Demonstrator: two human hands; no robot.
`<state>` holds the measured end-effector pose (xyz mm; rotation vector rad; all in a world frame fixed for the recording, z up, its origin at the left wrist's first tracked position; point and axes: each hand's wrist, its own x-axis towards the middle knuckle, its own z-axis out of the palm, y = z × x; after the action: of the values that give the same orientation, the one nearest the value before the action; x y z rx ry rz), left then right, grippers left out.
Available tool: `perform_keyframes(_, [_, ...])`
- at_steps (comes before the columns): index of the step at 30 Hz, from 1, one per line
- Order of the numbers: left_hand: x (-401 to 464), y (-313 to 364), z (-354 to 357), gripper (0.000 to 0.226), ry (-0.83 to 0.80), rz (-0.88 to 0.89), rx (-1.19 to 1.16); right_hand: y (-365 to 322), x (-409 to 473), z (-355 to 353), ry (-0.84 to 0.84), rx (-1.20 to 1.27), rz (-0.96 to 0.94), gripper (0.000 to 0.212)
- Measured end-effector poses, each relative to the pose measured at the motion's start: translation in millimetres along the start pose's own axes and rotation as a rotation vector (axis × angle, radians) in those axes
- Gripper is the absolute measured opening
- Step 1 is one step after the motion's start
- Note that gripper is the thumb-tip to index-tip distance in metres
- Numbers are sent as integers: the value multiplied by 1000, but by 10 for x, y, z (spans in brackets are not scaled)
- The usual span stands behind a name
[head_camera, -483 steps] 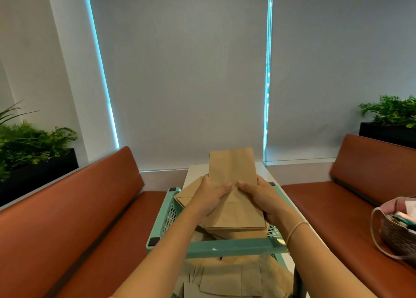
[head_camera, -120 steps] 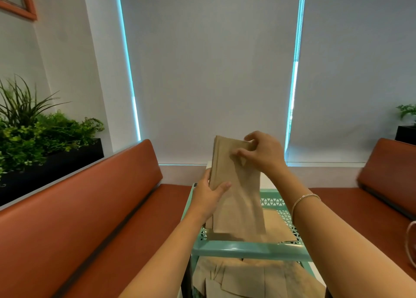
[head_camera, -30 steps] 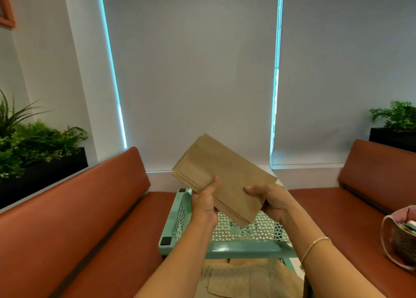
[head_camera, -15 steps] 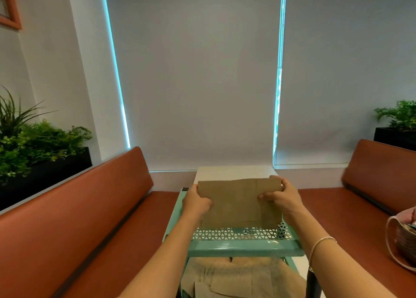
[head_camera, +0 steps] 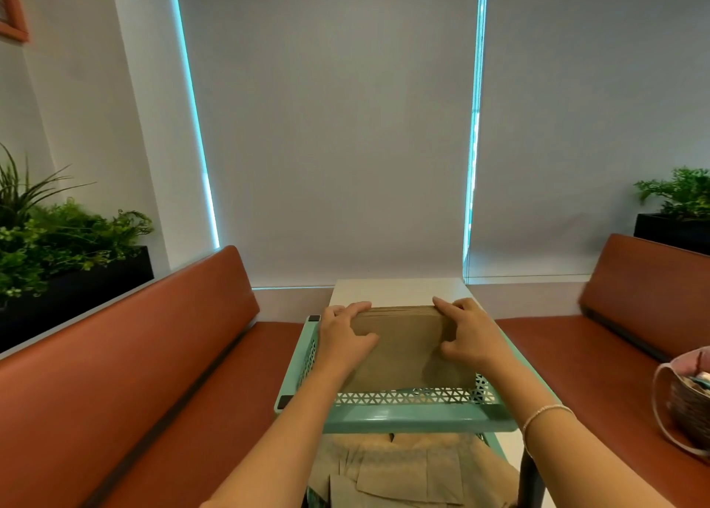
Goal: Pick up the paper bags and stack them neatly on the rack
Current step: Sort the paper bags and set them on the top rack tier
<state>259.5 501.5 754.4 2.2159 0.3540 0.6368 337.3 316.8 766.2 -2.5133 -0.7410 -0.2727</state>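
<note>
Two sets of fingers (head_camera: 355,309) curl over the far corners of the stack of paper bags (head_camera: 407,348), my left hand (head_camera: 344,334) gripping its left edge and my right hand (head_camera: 466,334) its right, thumbs pressing on top. The stack lies flat in the top tray of the teal rack (head_camera: 418,417); more loose bags (head_camera: 411,473) wait on the lower shelf. I judge the bags light, thin and easily creased, prone to sliding apart, so holding both short edges keeps them squared. Half a second ago the stack was held up on edge above the tray; now it is laid down flat. White bench (head_camera: 399,290) beyond, orange seats (head_camera: 126,373) either side.
</note>
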Motion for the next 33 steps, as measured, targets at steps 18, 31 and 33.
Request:
perform_keyframes(18, [-13, 32, -24, 36, -48, -57, 264, -282, 28, 50, -56, -525, 63, 50])
perform_keyframes(31, [73, -97, 42, 52, -73, -440, -62, 95, 113, 105, -33, 738, 546, 31])
perform_keyframes(33, [64, -81, 66, 51, -80, -462, -48, 73, 90, 182, -10, 749, 544, 32])
